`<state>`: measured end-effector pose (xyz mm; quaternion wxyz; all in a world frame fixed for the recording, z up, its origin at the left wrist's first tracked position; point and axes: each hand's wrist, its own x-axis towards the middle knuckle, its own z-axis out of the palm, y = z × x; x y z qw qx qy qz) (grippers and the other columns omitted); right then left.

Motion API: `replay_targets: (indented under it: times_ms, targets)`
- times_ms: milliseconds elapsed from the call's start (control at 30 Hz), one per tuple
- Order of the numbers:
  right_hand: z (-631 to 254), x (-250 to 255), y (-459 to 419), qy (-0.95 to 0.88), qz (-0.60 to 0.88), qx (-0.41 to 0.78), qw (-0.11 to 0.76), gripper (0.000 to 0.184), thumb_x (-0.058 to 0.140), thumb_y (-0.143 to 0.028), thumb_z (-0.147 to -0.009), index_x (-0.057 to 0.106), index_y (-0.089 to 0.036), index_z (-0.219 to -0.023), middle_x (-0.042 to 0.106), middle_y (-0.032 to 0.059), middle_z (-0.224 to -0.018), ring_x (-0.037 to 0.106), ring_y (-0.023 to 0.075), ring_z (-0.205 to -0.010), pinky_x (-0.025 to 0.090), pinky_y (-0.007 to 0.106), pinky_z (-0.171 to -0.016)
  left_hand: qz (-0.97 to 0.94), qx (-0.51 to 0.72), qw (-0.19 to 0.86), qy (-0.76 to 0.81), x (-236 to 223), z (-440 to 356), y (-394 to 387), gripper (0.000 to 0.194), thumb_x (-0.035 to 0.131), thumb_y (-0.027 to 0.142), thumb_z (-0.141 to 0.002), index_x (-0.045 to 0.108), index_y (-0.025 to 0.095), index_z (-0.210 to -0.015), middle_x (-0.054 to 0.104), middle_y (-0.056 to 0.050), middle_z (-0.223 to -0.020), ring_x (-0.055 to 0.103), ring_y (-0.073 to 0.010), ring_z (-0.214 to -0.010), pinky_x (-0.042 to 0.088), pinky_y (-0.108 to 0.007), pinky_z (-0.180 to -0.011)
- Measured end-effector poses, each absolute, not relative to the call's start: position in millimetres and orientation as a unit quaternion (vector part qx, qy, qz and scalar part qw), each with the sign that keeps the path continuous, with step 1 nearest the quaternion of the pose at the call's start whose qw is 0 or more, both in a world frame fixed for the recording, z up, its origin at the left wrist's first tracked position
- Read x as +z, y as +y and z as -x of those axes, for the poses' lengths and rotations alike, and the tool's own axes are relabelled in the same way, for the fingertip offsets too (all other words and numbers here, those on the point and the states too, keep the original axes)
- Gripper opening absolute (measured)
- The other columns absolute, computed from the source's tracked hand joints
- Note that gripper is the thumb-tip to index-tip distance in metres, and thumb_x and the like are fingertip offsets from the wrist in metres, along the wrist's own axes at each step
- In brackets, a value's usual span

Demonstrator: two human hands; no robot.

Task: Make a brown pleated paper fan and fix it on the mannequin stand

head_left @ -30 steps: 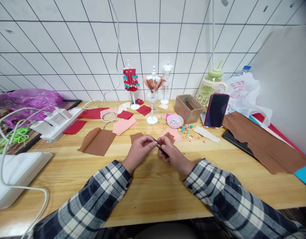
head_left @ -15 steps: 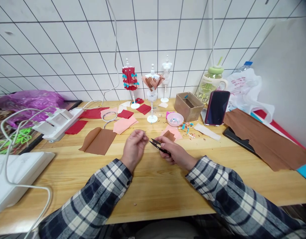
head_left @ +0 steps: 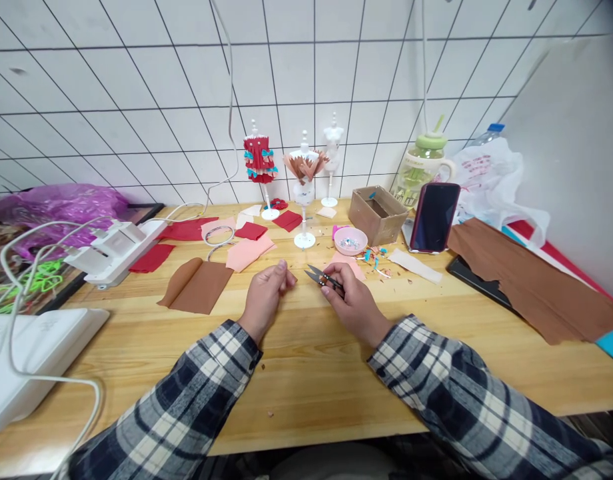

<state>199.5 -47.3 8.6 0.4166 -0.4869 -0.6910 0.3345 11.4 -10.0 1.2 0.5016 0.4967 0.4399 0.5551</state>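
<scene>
Pointing left and slightly away, black snips (head_left: pixel 328 279) slant lengthwise, gripped in the curled right hand (head_left: pixel 355 301).

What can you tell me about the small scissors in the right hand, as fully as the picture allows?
The small scissors are dark, with two slim, pointed blades that look metallic. The blades stand apart in a narrow V, with no material visible between them. The right hand grips the handles, its fingers hiding much of them. The tips point toward the left hand without touching it.
</scene>
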Motion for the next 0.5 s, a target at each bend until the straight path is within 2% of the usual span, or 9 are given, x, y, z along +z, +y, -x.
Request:
replay_targets:
  times_ms: [33,100,167,200,267,367,500]
  targets:
    - [-200,8,-46,-0.685,0.488,0.334,0.426,0.025,0.051,-0.027,-0.089,0.044,-0.022,-0.112,0.064,0.0020,-0.091,0.060,0.0176,-0.082,0.044,0.030,-0.074,-0.493,0.557,0.499,0.445,0,-11,-9,0.041,0.056,0.051,-0.088,0.061,0.017,-0.067,0.059,-0.002,-0.068,0.055,-0.0127,-0.065,0.048,-0.027,-0.068]
    - [-200,7,-45,-0.682,0.486,0.337,0.430,0.025,0.051,-0.025,-0.089,0.043,-0.022,-0.112,0.065,0.0028,-0.095,0.062,0.0179,-0.086,0.045,0.031,-0.077,-0.481,0.564,0.504,0.443,-1,-9,-7,0.030,0.063,0.047,-0.085,0.069,0.019,-0.095,0.066,-0.003,-0.084,0.059,-0.0125,-0.072,0.049,-0.028,-0.073]
    - [-200,7,-44,-0.687,0.492,0.332,0.419,0.024,0.051,-0.024,-0.089,0.044,-0.023,-0.112,0.065,0.0024,-0.095,0.062,0.0178,-0.085,0.046,0.030,-0.076,-0.492,0.565,0.469,0.468,1,-6,-5,0.042,0.067,0.043,-0.082,0.064,0.024,-0.120,0.068,-0.004,-0.102,0.062,-0.0140,-0.084,0.049,-0.029,-0.080]
    - [-200,8,-44,-0.693,0.496,0.324,0.411,0.024,0.052,-0.024,-0.088,0.045,-0.023,-0.111,0.065,0.0023,-0.095,0.062,0.0178,-0.084,0.046,0.030,-0.075,-0.504,0.565,0.440,0.483,3,-4,-5,0.045,0.067,0.043,-0.082,0.063,0.024,-0.123,0.067,-0.006,-0.110,0.062,-0.0158,-0.091,0.049,-0.030,-0.083]
    - [-200,10,-46,-0.709,0.505,0.299,0.391,0.023,0.053,-0.023,-0.088,0.047,-0.023,-0.110,0.066,0.0026,-0.097,0.062,0.0183,-0.084,0.045,0.030,-0.073,-0.536,0.557,0.379,0.509,7,-1,-5,0.039,0.064,0.046,-0.084,0.070,0.020,-0.113,0.068,-0.008,-0.111,0.062,-0.0204,-0.099,0.048,-0.033,-0.089]
    - [-201,14,-47,-0.734,0.513,0.255,0.364,0.022,0.054,-0.022,-0.088,0.051,-0.023,-0.109,0.067,0.0033,-0.099,0.062,0.0198,-0.086,0.044,0.031,-0.073,-0.612,0.499,0.351,0.504,14,0,-8,0.033,0.062,0.048,-0.085,0.075,0.018,-0.087,0.071,-0.009,-0.098,0.062,-0.0235,-0.097,0.047,-0.037,-0.092]
    - [-202,15,-48,-0.759,0.505,0.217,0.349,0.021,0.053,-0.021,-0.089,0.052,-0.023,-0.110,0.067,0.0036,-0.099,0.061,0.0205,-0.088,0.044,0.032,-0.076,-0.679,0.438,0.354,0.471,15,-4,-10,0.025,0.069,0.043,-0.079,0.077,0.020,-0.084,0.069,-0.009,-0.100,0.063,-0.0239,-0.099,0.047,-0.037,-0.092]
